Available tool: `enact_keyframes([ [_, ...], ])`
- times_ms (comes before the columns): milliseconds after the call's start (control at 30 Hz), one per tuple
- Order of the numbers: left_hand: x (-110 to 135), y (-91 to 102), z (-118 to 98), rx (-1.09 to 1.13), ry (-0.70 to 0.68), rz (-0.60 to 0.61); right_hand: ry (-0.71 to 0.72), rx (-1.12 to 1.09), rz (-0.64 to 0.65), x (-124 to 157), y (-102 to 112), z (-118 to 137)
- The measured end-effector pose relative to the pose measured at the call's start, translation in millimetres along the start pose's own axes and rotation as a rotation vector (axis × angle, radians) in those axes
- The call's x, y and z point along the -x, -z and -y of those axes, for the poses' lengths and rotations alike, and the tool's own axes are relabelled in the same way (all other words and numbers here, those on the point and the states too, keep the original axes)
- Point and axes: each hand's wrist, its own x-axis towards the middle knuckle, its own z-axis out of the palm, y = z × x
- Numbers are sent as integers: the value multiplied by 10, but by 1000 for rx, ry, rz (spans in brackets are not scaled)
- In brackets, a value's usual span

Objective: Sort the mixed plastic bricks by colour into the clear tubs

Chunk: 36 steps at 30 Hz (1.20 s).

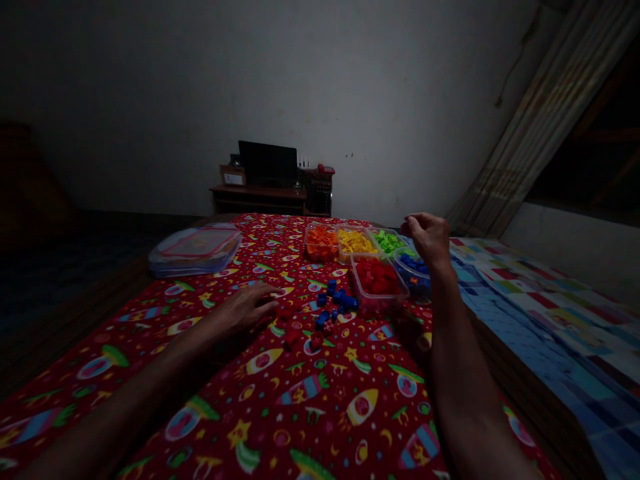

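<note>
1. Largest is one red cloth [375, 453] with rockets, spread below our hands; everything we handle rests upon it.
2. Our left forearm [175, 353] reaches low and forward from the lower left corner. Our right forearm [453, 340] is raised steeply, with the wrist bent so that the hand points left.
3. One stack of clear lids [195, 250] lies at the left; we cannot count its layers.
4. Five clear containers stand together at the right, one for each colour: orange container [320, 257], yellow container [357, 257], green container [385, 233], red container [383, 305], and round blue container [420, 288].
5. Our left hand [250, 305] is palm down, moderately open, thumb apart from the fingers, near the loose pieces. Our right hand [427, 233] appears above the round blue container, fingers curled narrowly; we cannot tell whether it pinches something.
6. Smallest are loose pieces, between left hand and red container: about six blue pieces [349, 303], some touching, and at least three red pieces [291, 339], hardly distinct from the cloth.
</note>
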Motion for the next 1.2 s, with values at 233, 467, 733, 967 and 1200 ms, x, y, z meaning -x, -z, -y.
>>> enact_keyframes([
  [233,-1,-140,66,-29,-46,71,-65,-36,241,108,86,223],
  [467,8,-146,31,9,-44,14,-119,513,790,-92,333,-437],
  [733,56,-116,-15,-22,-21,-1,-281,481,1108,-216,321,-622],
  [967,23,-152,46,-23,-25,-25,-128,625,1069,-249,269,-651],
  [1200,23,-167,48,-24,-56,-37,-224,819,1216,-223,86,-555],
])
